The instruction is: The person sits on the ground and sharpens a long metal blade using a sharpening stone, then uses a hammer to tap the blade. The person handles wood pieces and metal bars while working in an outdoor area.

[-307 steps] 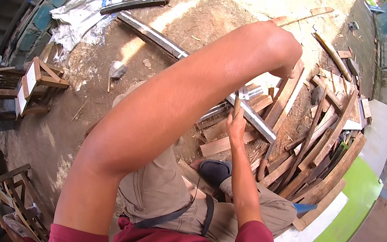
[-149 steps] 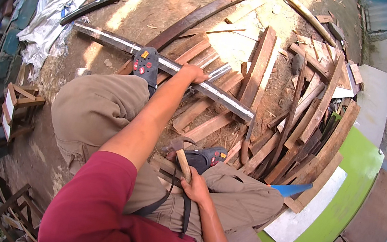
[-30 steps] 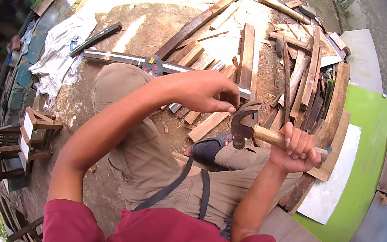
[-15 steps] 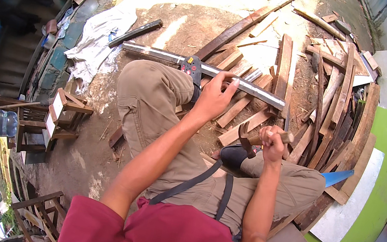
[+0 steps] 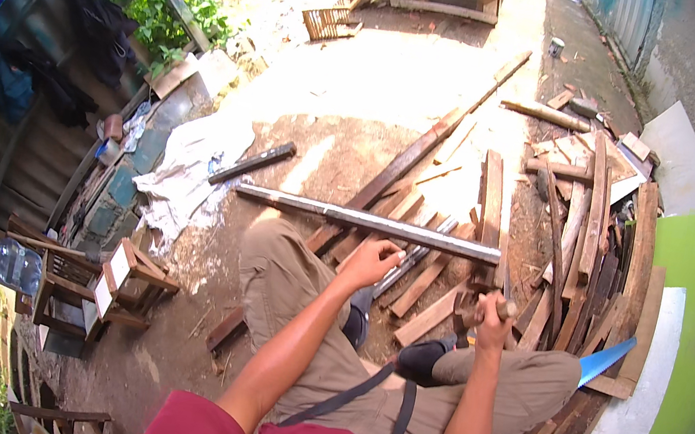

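Note:
My right hand (image 5: 493,320) is closed round the wooden handle of a claw hammer (image 5: 465,312), above my right lower leg. The dark metal head points left and the handle's end sticks out to the right. My left hand (image 5: 371,265) is just below a long dark wooden bar (image 5: 365,219) with a pale stripe along it. Its fingers reach forward and look loosely apart, with nothing visible in them. Right beside these fingers is a shiny silver metal piece (image 5: 415,258), partly under the bar. The bar lies across several loose wood strips.
Stacked boards (image 5: 592,225) and a blue saw blade (image 5: 607,360) are on the right, by a green panel (image 5: 690,309). A short dark bar (image 5: 253,162) lies near a white cloth (image 5: 194,173). Small wooden stools (image 5: 124,292) and a clear plastic bottle (image 5: 12,263) stand left.
My left hand has come off the bar's top and moved nearer, below it. My left foot, which was over the bar, is now on its near side. The hammer has lowered slightly. The view has tilted up.

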### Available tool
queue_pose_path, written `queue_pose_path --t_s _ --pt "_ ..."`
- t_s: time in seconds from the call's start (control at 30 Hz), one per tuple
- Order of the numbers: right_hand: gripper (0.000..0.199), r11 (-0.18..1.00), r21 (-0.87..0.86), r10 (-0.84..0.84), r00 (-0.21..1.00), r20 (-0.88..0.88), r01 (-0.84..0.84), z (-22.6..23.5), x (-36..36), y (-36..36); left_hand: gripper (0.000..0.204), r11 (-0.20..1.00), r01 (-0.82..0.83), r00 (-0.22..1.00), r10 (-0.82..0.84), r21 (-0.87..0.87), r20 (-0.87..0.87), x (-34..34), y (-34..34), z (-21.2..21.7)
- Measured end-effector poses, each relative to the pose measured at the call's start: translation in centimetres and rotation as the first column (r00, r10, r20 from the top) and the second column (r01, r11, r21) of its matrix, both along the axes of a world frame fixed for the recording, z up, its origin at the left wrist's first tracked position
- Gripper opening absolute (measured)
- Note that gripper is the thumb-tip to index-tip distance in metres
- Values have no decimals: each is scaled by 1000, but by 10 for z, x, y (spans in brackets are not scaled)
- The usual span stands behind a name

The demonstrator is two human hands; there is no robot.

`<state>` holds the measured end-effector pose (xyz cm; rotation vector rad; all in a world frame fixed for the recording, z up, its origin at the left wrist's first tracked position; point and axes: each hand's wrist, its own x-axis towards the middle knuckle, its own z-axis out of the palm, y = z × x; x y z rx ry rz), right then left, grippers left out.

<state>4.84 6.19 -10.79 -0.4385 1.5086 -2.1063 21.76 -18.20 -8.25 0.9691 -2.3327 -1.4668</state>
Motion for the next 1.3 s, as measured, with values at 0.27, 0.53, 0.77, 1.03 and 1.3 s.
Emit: queue_pose_path --t_s 0.27,0.53,0.77,1.03,1.3 --pt "27 962 120 -253 966 56 245 -38 -11 23 57 988 -63 920 111 -138 377 -51 -31 -74" --pt "24 952 125 -292 952 97 279 -63 -16 32 66 937 309 766 -143 -164 626 -124 -43 -148" --pt "31 920 198 -360 930 80 339 -75 -24 34 84 908 387 763 -219 -159 608 -154 -72 -192" --pt "26 899 256 -382 922 61 355 -89 -25 35 80 757 567 660 -183 -324 729 -162 -70 -213" --pt "29 889 263 -425 890 167 375 -82 -15 30 70 749 647 633 -422 -143 649 -182 -115 -217"
